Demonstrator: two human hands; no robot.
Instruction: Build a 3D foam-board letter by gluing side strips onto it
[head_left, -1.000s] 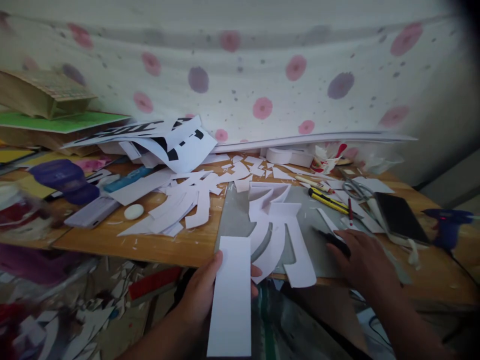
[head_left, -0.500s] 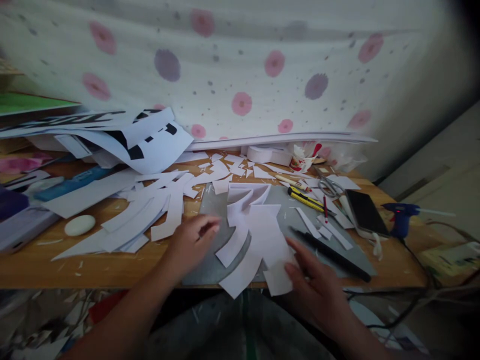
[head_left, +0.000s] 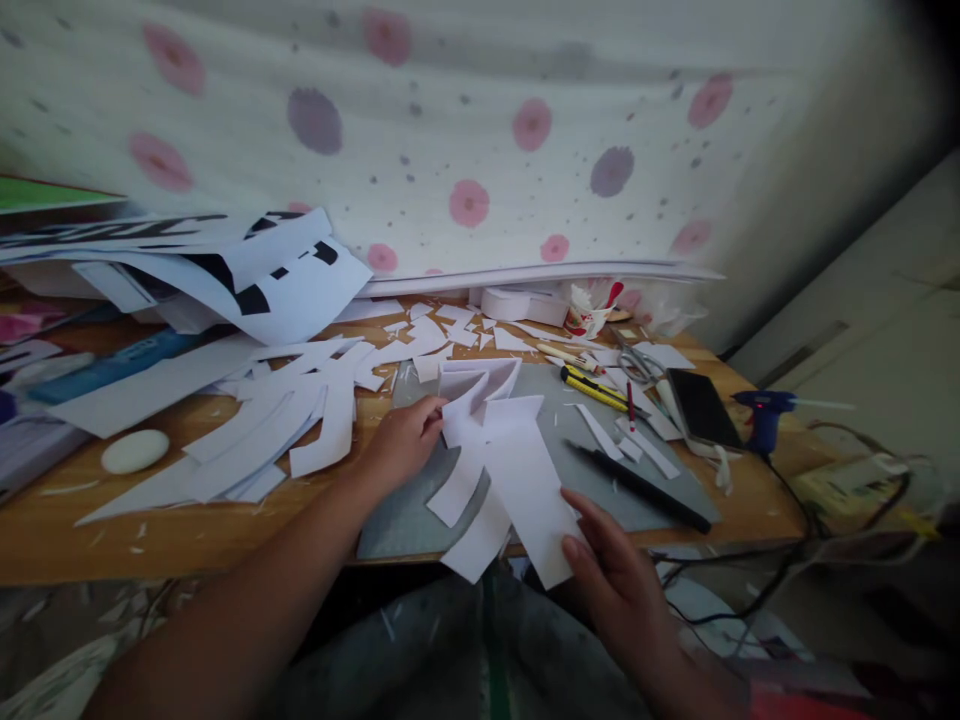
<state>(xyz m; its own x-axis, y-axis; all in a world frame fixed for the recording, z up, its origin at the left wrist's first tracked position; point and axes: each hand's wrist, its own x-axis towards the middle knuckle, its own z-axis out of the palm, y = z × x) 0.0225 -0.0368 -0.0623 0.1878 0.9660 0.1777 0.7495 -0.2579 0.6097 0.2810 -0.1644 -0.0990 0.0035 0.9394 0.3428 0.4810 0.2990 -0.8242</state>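
A white paper piece (head_left: pixel 521 460) with a raised, folded zigzag wall (head_left: pixel 480 385) at its far end lies over the grey cutting mat (head_left: pixel 390 520). My left hand (head_left: pixel 405 440) is closed at the left side of the raised wall, its fingertips pinching the paper edge. Thumb and fingers of my right hand (head_left: pixel 615 560) grip the near right edge of the flat part. Curved paper strips (head_left: pixel 480 535) spread from under it toward the table's front edge. Right of it on the mat lie a black pen-like tool (head_left: pixel 645 485) and a yellow utility knife (head_left: pixel 592 388).
Paper offcuts (head_left: pixel 255 430) cover the wooden table's left and back. A white oval object (head_left: pixel 135 452) is at the left. Scissors (head_left: pixel 637 365), a phone (head_left: pixel 701 410) and a blue glue gun (head_left: pixel 765 415) with cables are at the right. A patterned curtain (head_left: pixel 420 130) hangs behind.
My left hand has moved forward and up to the folded wall and closed on its edge. The flat paper has turned slightly in my right hand. The view has shifted a little to the right.
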